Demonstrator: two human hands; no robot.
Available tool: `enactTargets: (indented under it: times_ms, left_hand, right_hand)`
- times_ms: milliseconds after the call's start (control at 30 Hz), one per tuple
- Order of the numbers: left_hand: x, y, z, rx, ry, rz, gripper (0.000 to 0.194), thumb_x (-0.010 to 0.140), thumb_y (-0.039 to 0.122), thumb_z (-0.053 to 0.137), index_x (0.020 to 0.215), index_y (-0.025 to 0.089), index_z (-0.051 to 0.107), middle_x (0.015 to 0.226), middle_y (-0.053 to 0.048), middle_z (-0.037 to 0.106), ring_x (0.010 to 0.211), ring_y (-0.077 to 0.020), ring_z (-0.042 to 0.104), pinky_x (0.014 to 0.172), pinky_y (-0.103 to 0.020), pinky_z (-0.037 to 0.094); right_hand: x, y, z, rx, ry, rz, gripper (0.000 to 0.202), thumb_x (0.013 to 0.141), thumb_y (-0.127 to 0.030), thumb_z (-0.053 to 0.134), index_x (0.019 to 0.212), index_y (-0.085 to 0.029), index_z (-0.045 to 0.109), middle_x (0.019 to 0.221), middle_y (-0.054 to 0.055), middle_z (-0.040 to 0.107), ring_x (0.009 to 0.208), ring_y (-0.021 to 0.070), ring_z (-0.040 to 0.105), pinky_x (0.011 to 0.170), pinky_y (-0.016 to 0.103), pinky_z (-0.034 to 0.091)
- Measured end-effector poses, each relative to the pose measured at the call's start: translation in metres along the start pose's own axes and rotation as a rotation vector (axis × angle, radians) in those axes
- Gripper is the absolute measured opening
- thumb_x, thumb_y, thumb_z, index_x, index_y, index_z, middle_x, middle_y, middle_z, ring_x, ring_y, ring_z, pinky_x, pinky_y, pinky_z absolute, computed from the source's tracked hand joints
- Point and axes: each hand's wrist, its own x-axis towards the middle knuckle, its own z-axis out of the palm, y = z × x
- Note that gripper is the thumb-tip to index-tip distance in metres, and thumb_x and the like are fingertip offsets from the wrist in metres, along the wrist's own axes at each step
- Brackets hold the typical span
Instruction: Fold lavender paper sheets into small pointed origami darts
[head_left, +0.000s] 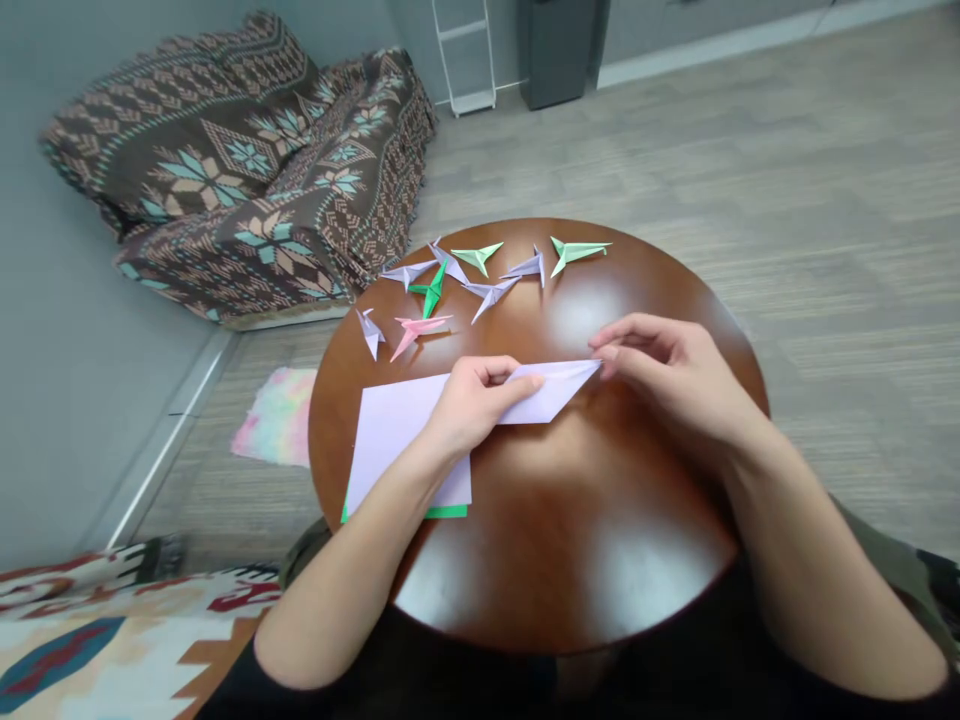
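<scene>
A folded piece of lilac paper (551, 392) is held just above the round table, its right end drawn to a slanted point. My left hand (476, 402) grips its left part, thumb on top and fingers behind. At the pointed right corner, my right hand (671, 368) pinches the paper between thumb and fingertips. Beneath my left forearm lies a flat lilac sheet (397, 425), with a green sheet (448, 512) showing along its lower edge. The forearm hides part of both.
Several folded paper figures lie toward the far side of the brown table (540, 570), including a pink one (417, 331), a dark green one (431, 290) and a pale green one (576, 252). A sofa with a patterned cover (285, 190) stands beyond at left.
</scene>
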Motion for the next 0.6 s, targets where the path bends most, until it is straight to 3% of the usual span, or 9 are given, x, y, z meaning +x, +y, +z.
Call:
enactTargets:
  times_ms: [100,333,467,600]
  left_hand:
    - [0.0,-0.001,0.0,-0.064,-0.014,0.004,0.033,0.071,0.041,0.085,0.071,0.012,0.069,0.062,0.004,0.058,0.057,-0.0073,0.044,0.056,-0.021,0.028]
    - [-0.003,-0.004,0.003,-0.06,-0.212,-0.081,0.031,0.075,0.04,0.085,0.075,0.013,0.07,0.067,0.001,0.066,0.059,-0.009,0.054,0.058,-0.021,0.035]
    - [-0.003,-0.005,0.009,-0.105,-0.231,-0.029,0.03,0.079,0.041,0.083,0.085,0.013,0.074,0.078,-0.003,0.074,0.066,-0.0117,0.062,0.065,-0.022,0.044]
    - [-0.003,-0.005,0.011,-0.129,-0.215,-0.015,0.031,0.076,0.04,0.086,0.08,0.013,0.074,0.072,-0.002,0.073,0.062,-0.0106,0.06,0.061,-0.021,0.042]
  right_hand:
    - [-0.003,-0.003,0.007,0.019,-0.115,0.019,0.009,0.081,-0.023,0.076,0.088,-0.018,0.073,0.07,0.0,0.072,0.066,0.0143,0.066,0.066,0.024,0.05]
    - [-0.005,-0.004,0.013,0.052,-0.135,-0.01,0.006,0.085,-0.019,0.07,0.079,-0.018,0.071,0.065,0.0,0.072,0.061,0.0142,0.066,0.062,0.024,0.049]
    - [-0.009,-0.008,0.02,0.028,-0.204,0.01,0.01,0.085,-0.017,0.067,0.076,-0.018,0.071,0.061,0.0,0.07,0.057,0.0136,0.064,0.059,0.024,0.047]
    - [-0.01,-0.012,0.023,-0.03,-0.203,-0.028,0.017,0.086,-0.014,0.061,0.073,-0.017,0.072,0.06,0.0,0.07,0.057,0.0139,0.064,0.06,0.024,0.048]
